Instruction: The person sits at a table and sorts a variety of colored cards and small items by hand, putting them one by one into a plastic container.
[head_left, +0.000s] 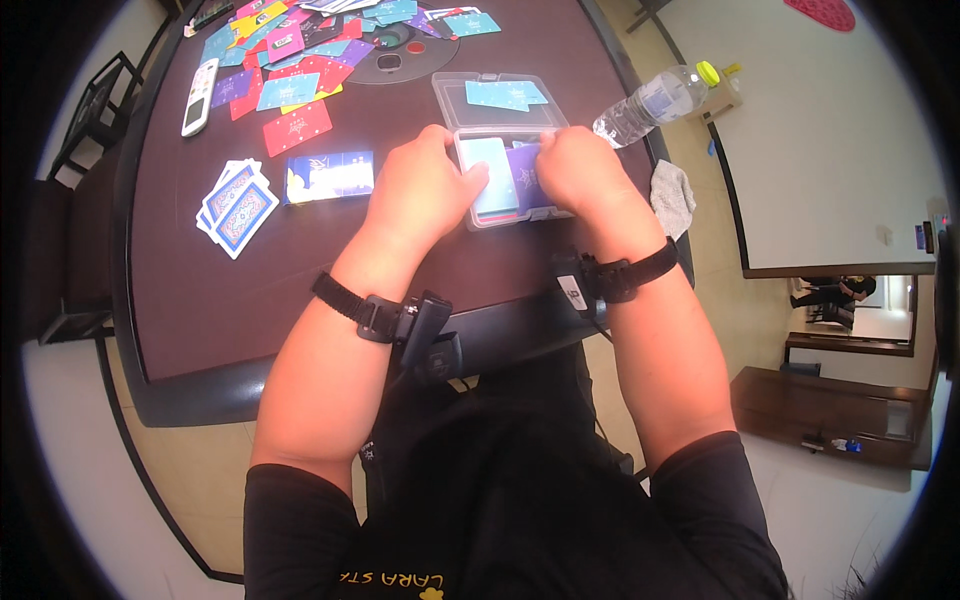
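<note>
An open clear plastic box (474, 219) lies on the dark table before me, its lid folded away from me with light-blue cards (504, 94) on it. In the box are a light-blue card stack (491, 180) at the left and purple cards (529, 176) at the right. My left hand (427, 180) grips the box's left side, thumb over the light-blue stack. At the right side, my right hand (585, 169) has its fingers curled down by the purple cards; its fingertips are hidden, so what it holds cannot be told.
Scattered coloured cards (297, 127) cover the far left of the table (300, 300), beside a white remote control (199, 101). Nearer lie patterned playing cards (240, 210) and a blue card box (330, 177). A water bottle (652, 105) and a grey cloth (672, 199) are at the right edge.
</note>
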